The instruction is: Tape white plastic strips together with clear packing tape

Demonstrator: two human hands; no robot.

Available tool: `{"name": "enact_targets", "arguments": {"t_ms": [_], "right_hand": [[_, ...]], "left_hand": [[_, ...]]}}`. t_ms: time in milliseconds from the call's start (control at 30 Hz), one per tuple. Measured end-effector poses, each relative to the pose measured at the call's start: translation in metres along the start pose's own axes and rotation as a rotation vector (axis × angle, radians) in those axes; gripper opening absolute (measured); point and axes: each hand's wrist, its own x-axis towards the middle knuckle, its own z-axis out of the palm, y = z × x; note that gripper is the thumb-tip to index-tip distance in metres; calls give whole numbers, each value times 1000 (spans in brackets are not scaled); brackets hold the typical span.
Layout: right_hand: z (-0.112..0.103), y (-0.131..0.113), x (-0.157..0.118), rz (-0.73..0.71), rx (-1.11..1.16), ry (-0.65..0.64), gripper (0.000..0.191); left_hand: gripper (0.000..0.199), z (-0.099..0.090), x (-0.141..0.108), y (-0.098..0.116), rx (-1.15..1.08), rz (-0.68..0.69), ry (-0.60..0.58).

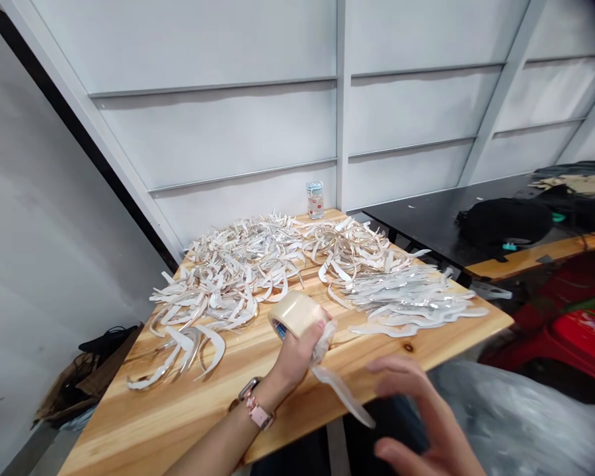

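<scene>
My left hand (pixel 300 350) is closed around a wide roll of packing tape (pixel 297 314), raised over the near part of the wooden table (pixel 277 403). Crumpled clear plastic (pixel 324 342) shows beside the fingers. From there a translucent curved strip (pixel 344 395) slants down past the table's front edge; whether the fingers pinch it, I cannot tell. My right hand (pixel 421 416) hovers to the right of the strip, somewhat blurred, thumb and fingers apart with nothing between them. Closest to it on the table lies a layered bunch of wavy translucent strips (pixel 406 297).
Heaps of white curved pieces (pixel 223 284) cover the table's far left and centre. A lidded jar (pixel 315 200) stands by the wall. On the right are a black table (pixel 426 218) and a red stool (pixel 582 344). A clear plastic bag (pixel 520 416) bulges at lower right.
</scene>
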Motion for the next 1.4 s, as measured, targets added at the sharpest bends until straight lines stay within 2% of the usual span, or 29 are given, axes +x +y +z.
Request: {"name": "enact_targets", "arguments": {"t_ms": [100, 133, 167, 233, 300, 500, 600, 667, 733, 800, 900, 967, 1067, 1133, 1200, 1267, 1333, 1367, 1400], "right_hand": [[17, 19, 10, -103, -113, -43, 81], [26, 24, 11, -115, -139, -59, 78], [34, 28, 10, -101, -148, -52, 66], [49, 33, 6, -42, -115, 18, 31], [58, 36, 0, 23, -32, 101, 17], [60, 38, -1, 83, 179, 157, 27], [59, 37, 7, 117, 205, 253, 29], [59, 36, 14, 130, 231, 223, 20], [59, 37, 20, 134, 251, 131, 9], [58, 40, 20, 166, 247, 96, 10], [52, 46, 10, 271, 189, 131, 18], [45, 48, 0, 303, 138, 120, 21], [30, 45, -9, 221, 31, 19, 22], [21, 41, -9, 132, -62, -88, 23], [15, 37, -7, 46, -170, -148, 25], [15, 37, -3, -16, -274, -163, 39], [20, 40, -1, -77, -337, -206, 70], [23, 44, -2, -108, -350, -235, 79], [26, 48, -3, -144, -353, -257, 79]], "left_hand": [[36, 5, -5, 0, 66, 47, -88], [35, 6, -6, -1, 77, 58, -100], [35, 8, -7, -1, 85, 60, -111], [35, 9, -8, -3, 104, 46, -136], [36, 9, -8, -3, 126, 23, -160], [34, 7, -6, -1, 95, 15, -173], [34, 8, -5, -3, 100, 15, -173], [35, 8, -6, -4, 85, 2, -172], [36, 7, -6, -4, 46, -17, -158], [37, 5, -4, -2, -14, -49, -130], [40, 1, 2, 5, -200, -118, -6], [42, -3, 8, 14, -380, -108, 171], [40, -12, 14, 26, -519, 90, 485], [36, -18, 16, 30, -441, 267, 622], [31, -23, 13, 29, -252, 378, 675], [27, -23, 9, 23, -35, 412, 627], [26, -22, 5, 17, 114, 407, 474], [27, -21, 4, 13, 148, 399, 387], [28, -21, 4, 10, 158, 390, 318]]}}
